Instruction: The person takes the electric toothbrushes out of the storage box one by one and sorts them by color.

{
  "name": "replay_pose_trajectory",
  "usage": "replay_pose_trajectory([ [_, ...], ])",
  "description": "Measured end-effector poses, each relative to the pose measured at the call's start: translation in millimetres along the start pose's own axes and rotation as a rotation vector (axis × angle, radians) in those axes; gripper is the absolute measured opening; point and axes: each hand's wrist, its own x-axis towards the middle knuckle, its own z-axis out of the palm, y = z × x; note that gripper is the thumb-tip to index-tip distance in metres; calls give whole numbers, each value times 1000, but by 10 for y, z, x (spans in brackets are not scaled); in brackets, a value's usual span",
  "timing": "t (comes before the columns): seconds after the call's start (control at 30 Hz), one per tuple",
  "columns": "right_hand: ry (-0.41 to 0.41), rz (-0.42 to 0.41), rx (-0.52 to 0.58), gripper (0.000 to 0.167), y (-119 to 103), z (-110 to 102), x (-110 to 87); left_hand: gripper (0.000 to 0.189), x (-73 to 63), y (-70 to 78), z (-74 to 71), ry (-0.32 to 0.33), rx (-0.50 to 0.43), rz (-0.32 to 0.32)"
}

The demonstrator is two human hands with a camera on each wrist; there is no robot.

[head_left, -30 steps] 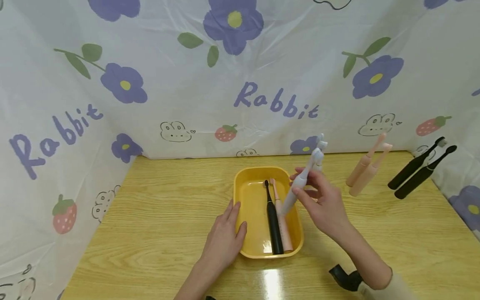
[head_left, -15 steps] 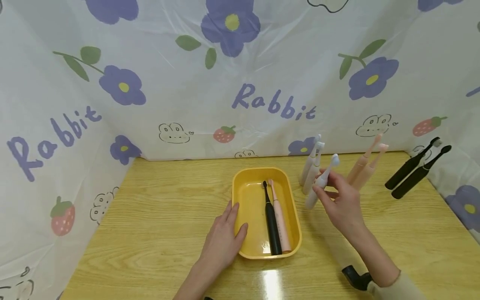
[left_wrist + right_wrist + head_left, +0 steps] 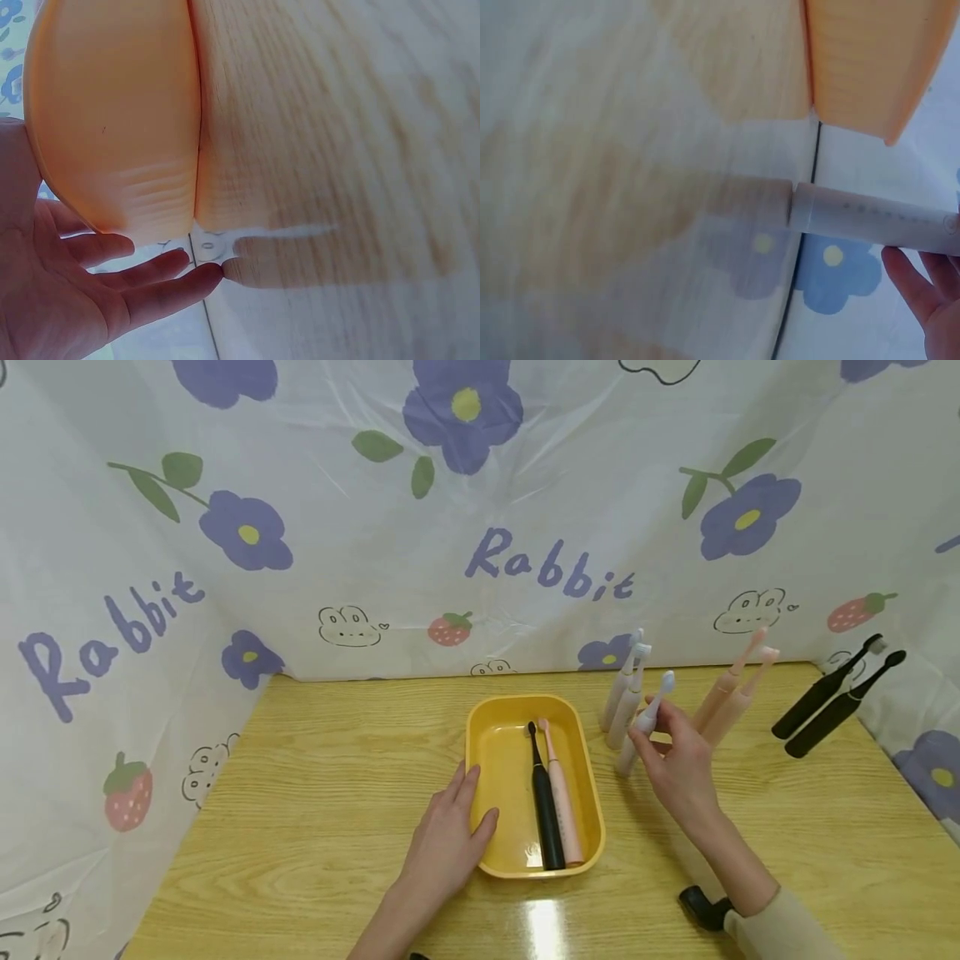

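At two o'clock from the yellow tray (image 3: 504, 810), clear of its rim, a white electric toothbrush (image 3: 647, 719) is pinched by the right grip (image 3: 684, 772), its handle marks (image 3: 877, 211) too blurred to be read. The tray's nine o'clock edge is touched by the relaxed left grip (image 3: 448, 835). At twelve o'clock, beyond the back edge of the worktop (image 3: 337, 768), "Rabbit" is printed on the cloth (image 3: 300, 452).

In the head view, the bare right hand (image 3: 681, 768) covered part of the white, slim-handled electric toothbrush (image 3: 646, 722) and hid the base of the nearer pale pink, cylindrical electric toothbrush (image 3: 731, 717). The right wrist view's right edge cut off the white brush's head and much of that hand; its row of handle marks was too small to read. In the left wrist view, the glossy yellow, round-cornered tray (image 3: 116, 112) ran past the top edge, its inside unseen, and the left edge cropped the bare left hand (image 3: 79, 289).
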Motion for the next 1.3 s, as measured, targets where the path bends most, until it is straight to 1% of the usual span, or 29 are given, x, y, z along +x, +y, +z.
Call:
replay_pose_trajectory([
  [0.27, 9, -8, -29, 48, 43, 38, 17, 64, -3, 5, -5, 3, 4, 2],
  [0.43, 2, -11, -41, 50, 46, 43, 21, 63, 0, 4, -4, 4, 6, 10],
  [0.63, -20, 8, -63, 53, 42, 46, -2, 64, -9, 7, -9, 5, -1, 9],
  [0.73, -33, 32, -76, 56, 28, 42, -17, 64, -12, 9, -12, 7, -7, 9],
  [0.8, -33, 64, -72, 58, 11, 39, -28, 63, -14, 8, -12, 8, -9, 10],
  [0.87, -15, 102, -49, 60, -24, 40, -36, 63, -18, 4, -11, 9, -11, 10],
  [0.93, 29, 118, -10, 60, -69, 43, -46, 63, -22, 1, -12, 10, -11, 10],
  [1.03, 121, 86, 55, 52, -162, 52, -50, 63, -22, -6, -13, 9, -6, 8],
  [1.13, 165, 26, 104, 44, -276, 66, -46, 63, -20, -7, -16, 7, 0, 8],
  [1.2, 157, -7, 135, 40, -353, 81, -47, 63, -20, -5, -17, 7, -2, 7],
  [1.3, 119, -31, 184, 42, -456, 116, -55, 63, -18, 4, -18, 5, -3, 7],
])
